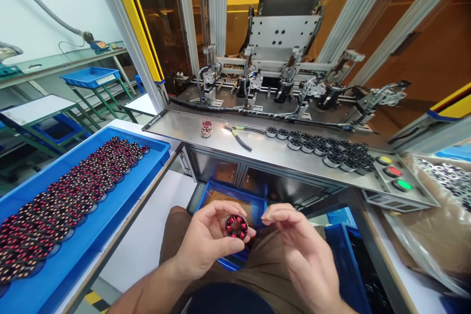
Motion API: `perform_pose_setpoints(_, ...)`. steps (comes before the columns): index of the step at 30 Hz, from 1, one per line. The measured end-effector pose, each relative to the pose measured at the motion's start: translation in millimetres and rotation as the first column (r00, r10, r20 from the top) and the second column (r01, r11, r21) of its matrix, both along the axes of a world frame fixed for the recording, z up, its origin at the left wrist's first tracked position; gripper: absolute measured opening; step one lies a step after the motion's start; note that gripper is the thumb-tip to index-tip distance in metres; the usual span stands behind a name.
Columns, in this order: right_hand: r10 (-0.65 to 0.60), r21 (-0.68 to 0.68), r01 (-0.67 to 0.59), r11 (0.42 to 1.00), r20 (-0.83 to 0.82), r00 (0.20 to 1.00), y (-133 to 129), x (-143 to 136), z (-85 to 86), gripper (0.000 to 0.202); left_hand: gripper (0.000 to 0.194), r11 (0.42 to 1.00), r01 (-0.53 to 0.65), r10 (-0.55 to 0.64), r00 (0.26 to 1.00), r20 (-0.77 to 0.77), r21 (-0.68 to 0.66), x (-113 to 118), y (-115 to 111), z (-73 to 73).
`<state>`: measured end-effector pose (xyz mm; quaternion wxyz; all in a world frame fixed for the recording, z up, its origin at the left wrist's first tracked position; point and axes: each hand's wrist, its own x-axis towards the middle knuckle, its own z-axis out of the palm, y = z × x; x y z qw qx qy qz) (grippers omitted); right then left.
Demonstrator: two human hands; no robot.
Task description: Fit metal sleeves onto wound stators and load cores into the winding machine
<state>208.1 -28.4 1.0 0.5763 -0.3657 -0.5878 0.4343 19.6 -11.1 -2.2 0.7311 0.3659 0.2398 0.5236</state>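
Observation:
In front of my lap, my left hand (209, 238) holds a small ring-shaped motor stator (236, 226) with red windings between its thumb and fingers. The stator's open face is turned up toward me. Just to the right, apart from it, my right hand (301, 245) is raised with its fingers curled and the tips pressed together. Whatever those tips may pinch is too small or hidden to make out. On the metal ledge ahead are two more wound stators (206, 130) and a pair of cutters (238, 137) with green-and-black handles.
Unwound black stators (331, 149) crowd the ledge's right side, by a button box (399, 176). A blue tray (147, 143) of wound stators lies left. A machine with several winding stations (283, 91) stands behind. Below my hands is a blue bin (259, 203); a plastic-lined carton (423, 225) sits right.

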Motion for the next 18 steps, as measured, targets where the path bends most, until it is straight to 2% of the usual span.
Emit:
perform_pose_setpoints(3, 0.028, -0.026, -0.029, 0.999, -0.02, 0.999, -6, -4, -9.2, 0.043, 0.038, 0.996, -0.081, 0.084, 0.995, -0.058, 0.047, -2, 1, 0.2)
perform_pose_setpoints(6, 0.082, -0.081, -0.08, 0.994, 0.015, 0.997, -9, -16, -10.8, 0.033, 0.039, 0.99, -0.119, 0.127, 0.985, -0.117, 0.08, -2, 1, 0.1)
perform_pose_setpoints(10, -0.01, 0.0, 0.01, 1.0, 0.088, 0.996, -7, -27, -3.6, 0.01, 0.039, 0.989, -0.117, 0.128, 0.983, -0.134, 0.085, -3, 0, 0.4)
perform_pose_setpoints(14, -0.094, 0.071, 0.084, 0.994, 0.142, 0.985, -4, -25, 1.7, 0.015, 0.039, 0.995, -0.074, 0.082, 0.99, -0.114, 0.074, -4, -2, 0.6)
perform_pose_setpoints(18, -0.092, 0.063, 0.084, 0.994, 0.134, 0.987, -5, -21, 1.6, 0.015, 0.044, 0.99, -0.066, 0.082, 0.988, -0.13, 0.121, -3, -5, -1.1)
